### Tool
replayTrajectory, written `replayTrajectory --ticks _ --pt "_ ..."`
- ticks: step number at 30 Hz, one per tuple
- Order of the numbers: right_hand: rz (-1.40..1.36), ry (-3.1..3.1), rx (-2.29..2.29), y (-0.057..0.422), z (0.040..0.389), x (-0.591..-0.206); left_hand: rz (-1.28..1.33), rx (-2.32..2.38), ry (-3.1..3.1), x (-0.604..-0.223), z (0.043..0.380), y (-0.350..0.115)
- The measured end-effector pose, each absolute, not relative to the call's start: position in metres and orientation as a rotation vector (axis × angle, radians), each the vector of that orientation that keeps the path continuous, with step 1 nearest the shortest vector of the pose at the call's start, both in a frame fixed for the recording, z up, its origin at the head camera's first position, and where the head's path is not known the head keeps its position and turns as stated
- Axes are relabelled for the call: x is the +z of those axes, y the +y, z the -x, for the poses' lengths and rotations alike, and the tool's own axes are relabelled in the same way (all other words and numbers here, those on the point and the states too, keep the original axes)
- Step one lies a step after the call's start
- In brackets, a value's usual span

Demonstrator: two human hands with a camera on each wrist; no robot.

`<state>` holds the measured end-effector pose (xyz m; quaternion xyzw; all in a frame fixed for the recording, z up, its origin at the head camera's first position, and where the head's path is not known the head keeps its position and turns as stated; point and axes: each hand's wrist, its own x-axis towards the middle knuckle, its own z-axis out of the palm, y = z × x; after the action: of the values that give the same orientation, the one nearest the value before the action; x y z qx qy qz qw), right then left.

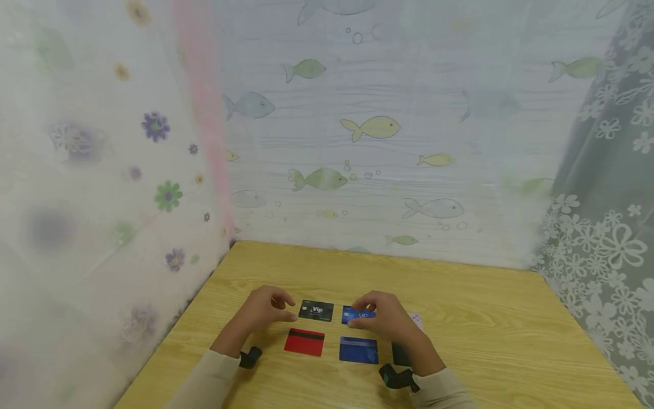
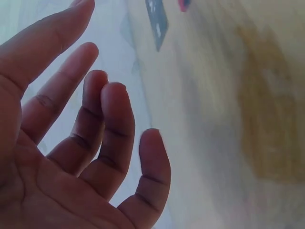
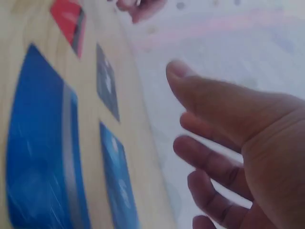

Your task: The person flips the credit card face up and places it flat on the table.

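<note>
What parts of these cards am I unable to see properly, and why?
Head view: most of the pale card, behind the right hand.
Head view: part of the dark card, behind the right forearm.
Head view: small print on the black card, too tiny.
Right wrist view: the blue VIP card, cut by the bottom edge.

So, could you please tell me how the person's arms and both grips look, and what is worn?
The left sleeve and right sleeve are plain beige. Past them sit a small black left wrist device and a similar right wrist device. The left grip and right grip are bare, without gloves.
</note>
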<state>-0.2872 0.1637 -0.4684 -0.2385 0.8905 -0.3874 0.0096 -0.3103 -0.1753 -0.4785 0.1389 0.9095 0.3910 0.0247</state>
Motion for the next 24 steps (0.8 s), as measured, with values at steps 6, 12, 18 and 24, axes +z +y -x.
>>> replayTrajectory --ticks 6,12,18,24 --pt "0.723 2.765 -1.167 0.139 0.285 -0.478 -0.476 1.28 2.679 -0.488 0.308 -0.179" --pt "0.764 2.73 -1.05 0.117 0.281 -0.481 -0.515 1.321 2.586 -0.493 0.31 -0.186" --pt "0.718 2.721 -1.017 0.102 0.276 -0.484 -0.505 1.31 2.512 -0.496 0.313 -0.189" --pt "0.619 2.775 -0.937 0.092 0.271 -0.487 -0.457 1.225 2.502 -0.496 0.309 -0.189"
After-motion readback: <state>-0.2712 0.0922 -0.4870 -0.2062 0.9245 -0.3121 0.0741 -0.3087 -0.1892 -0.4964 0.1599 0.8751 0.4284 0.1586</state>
